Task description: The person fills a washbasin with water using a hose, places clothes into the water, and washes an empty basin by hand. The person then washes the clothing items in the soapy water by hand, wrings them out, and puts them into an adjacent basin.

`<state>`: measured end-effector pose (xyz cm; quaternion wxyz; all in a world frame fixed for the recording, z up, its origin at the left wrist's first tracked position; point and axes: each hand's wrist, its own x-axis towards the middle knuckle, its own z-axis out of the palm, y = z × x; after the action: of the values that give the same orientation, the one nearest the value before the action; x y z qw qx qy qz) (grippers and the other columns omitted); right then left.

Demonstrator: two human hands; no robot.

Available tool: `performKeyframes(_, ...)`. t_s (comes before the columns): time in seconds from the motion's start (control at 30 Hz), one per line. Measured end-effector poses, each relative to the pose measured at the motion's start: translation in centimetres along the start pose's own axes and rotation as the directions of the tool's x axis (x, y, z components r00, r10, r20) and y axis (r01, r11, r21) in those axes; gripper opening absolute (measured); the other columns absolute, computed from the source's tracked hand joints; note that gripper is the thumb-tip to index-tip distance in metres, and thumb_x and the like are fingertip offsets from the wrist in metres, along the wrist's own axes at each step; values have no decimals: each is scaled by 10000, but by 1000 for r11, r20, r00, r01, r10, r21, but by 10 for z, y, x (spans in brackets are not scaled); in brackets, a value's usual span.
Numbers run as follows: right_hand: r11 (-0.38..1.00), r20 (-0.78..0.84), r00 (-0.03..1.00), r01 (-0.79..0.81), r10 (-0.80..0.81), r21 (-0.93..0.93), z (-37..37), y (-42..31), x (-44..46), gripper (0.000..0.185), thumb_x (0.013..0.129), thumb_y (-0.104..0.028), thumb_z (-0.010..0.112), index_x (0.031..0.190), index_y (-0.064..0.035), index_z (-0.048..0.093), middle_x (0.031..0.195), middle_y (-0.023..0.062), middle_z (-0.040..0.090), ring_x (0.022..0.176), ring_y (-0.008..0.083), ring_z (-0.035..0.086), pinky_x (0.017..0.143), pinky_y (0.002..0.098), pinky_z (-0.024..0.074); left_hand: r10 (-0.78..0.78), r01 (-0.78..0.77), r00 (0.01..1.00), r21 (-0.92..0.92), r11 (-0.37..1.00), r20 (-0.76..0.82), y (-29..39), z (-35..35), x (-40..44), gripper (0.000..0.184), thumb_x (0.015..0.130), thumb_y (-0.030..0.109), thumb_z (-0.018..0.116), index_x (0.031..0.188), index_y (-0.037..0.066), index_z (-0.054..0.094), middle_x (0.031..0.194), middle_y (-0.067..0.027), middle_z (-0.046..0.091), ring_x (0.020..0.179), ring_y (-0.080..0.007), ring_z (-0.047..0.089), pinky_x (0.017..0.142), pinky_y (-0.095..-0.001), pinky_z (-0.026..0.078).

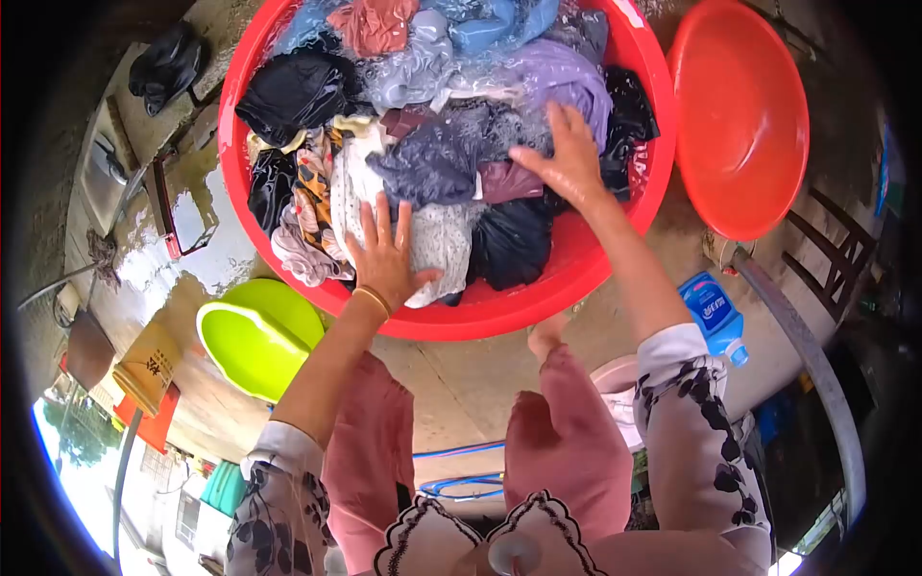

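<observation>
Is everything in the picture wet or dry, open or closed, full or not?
Red tub: full of clothes, with water in it.
Clothes: wet, jumbled together.
Left hand: open, on the clothes.
Right hand: open, fingers apart.
Blue bottle: looks capped; how full, I can't tell.

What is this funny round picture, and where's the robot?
There's no robot here! One camera on a person's head looks down at their own two bare hands. The big red tub on the ground is full of wet clothes and water. The left hand lies open on white cloth. The right hand is open over the clothes too, so neither seems to grip anything. Nearby are an orange-red basin, a green basin and a blue bottle.
</observation>
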<state>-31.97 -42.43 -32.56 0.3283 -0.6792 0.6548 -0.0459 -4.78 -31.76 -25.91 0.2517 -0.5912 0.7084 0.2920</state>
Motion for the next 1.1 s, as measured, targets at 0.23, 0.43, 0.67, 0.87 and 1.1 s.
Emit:
performKeyframes(0.23,984,335,936,-54,110,-170,31,-11,-19,902,683,-468,693,1323,37,306,1319,341,286,1244,458,276,1000,503,286,-244,208,962,245,947,125,32,75,49,724,796,330,552,1388,38,256,1452,-223,138,1329,-419,146,958,-695,160)
performKeyframes(0.43,990,213,968,-118,133,-80,71,16,11,814,802,-518,505,1353,37,278,1401,274,246,1323,422,169,1075,530,136,-392,184,887,592,785,244,5,142,86,553,861,244,411,1365,31,323,1461,-199,162,1356,-399,48,1016,-641,138)
performKeyframes(0.67,952,80,997,-46,23,303,23,17,-26,363,696,-121,611,1039,-10,573,998,232,562,976,374,537,870,440,422,-426,316,901,547,775,83,-13,135,82,994,664,328,688,1374,-81,127,1407,-205,290,1266,-318,351,1062,-359,245)
performKeyframes(0.87,817,-397,895,71,201,572,-17,90,-211,216,770,-130,598,954,-23,564,894,164,584,867,347,566,755,408,463,-296,-147,868,776,613,398,-114,207,110,623,814,369,506,1328,38,383,1390,-93,377,1296,-264,332,1069,-451,222)
performKeyframes(1.1,812,-104,812,-548,574,200,23,264,-475,107,755,-66,537,846,-25,575,818,191,593,824,375,575,695,443,463,-394,-111,869,894,434,299,-194,206,131,445,906,353,340,1265,142,496,1360,-97,418,1282,-255,360,1091,-470,158)
